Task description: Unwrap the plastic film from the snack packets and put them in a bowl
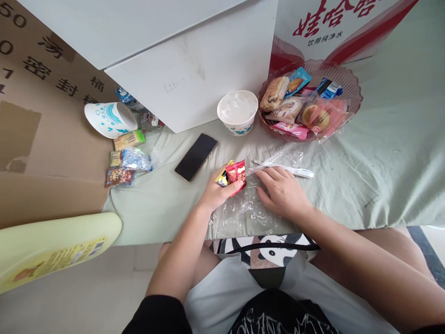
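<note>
My left hand (219, 189) is closed round a red snack packet (236, 174) and a yellow-and-black packet (222, 178), its thumb across the red one. To its right, my right hand (283, 191) lies palm down with its fingers stretched out. Under and around both hands spreads crumpled clear plastic film (255, 211). Just beyond the right fingertips lies a slim white tool (301, 172) with a thin grey tip, partly covered by film; its kind is unclear. A dark phone (196, 157) rests left of the packets.
Behind the hands stands a white paper bowl (238, 113) with clear film inside. A pink glass bowl (354, 95) holds several snacks. At left, another paper bowl (110, 119) lies tipped near packaged snacks (134, 159). White boxes, a cardboard box (52, 139) and a yellow jug (59, 250) flank the cloth.
</note>
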### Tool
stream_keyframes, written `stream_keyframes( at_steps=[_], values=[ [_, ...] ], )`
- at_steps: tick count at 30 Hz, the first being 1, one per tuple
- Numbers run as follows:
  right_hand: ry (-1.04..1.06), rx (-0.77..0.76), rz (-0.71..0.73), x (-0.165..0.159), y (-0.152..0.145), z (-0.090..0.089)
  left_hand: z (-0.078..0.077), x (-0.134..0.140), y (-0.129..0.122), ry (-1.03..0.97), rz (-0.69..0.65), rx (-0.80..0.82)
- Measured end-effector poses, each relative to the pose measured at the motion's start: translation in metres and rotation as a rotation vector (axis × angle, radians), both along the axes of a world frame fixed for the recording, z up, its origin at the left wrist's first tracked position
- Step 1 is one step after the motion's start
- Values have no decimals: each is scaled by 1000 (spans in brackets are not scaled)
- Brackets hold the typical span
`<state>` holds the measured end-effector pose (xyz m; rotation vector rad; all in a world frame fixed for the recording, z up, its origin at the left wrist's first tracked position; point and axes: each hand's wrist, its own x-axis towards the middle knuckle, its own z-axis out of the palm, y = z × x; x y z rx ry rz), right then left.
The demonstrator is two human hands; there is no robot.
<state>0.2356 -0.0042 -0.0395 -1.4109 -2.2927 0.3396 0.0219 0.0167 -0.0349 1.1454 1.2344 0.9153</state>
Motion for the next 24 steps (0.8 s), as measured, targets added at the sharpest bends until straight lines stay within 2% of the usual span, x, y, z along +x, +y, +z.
stream_keyframes(
  at_steps=[10,16,24],
  values=[
    [-8,11,9,0,0,-1,3,1,0,94,-84,88],
    [-3,19,19,1,0,0,4,-1,1,-5,-17,-2],
    [1,-24,103,2,0,0,-1,-5,0,-168,71,-89]
  ],
)
